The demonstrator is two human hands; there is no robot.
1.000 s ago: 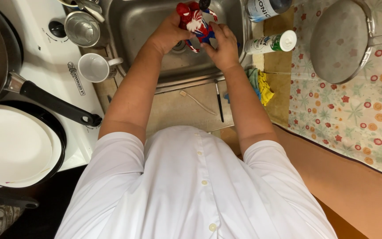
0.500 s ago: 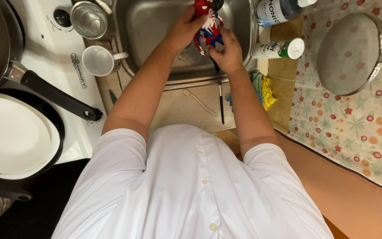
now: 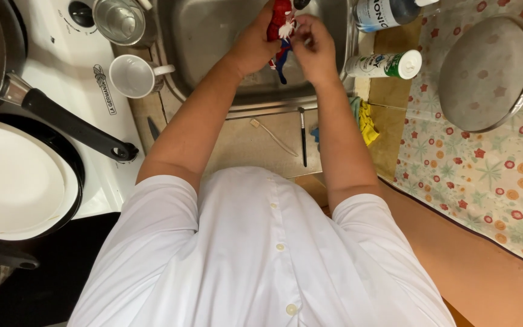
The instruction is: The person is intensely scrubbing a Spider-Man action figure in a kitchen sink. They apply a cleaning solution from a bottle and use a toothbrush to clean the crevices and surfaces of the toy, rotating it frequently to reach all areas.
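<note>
Over the sink [image 3: 213,36], the left hand [image 3: 252,42] gripped a red-and-blue toy [image 3: 279,27] while the right hand [image 3: 311,42] pinched its side, apparently mid-scrub; the next move likely called for turning it carefully.

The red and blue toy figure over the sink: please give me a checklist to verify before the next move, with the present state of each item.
1. Left hand grips the red and blue toy figure: ok.
2. Right hand touches the figure: ok.
3. Figure is above the steel sink, not the counter: ok.
4. Water running: cannot tell.
5. White cup stands apart from both arms: ok.
6. Thin brush lies on the counter, untouched: ok.
</note>
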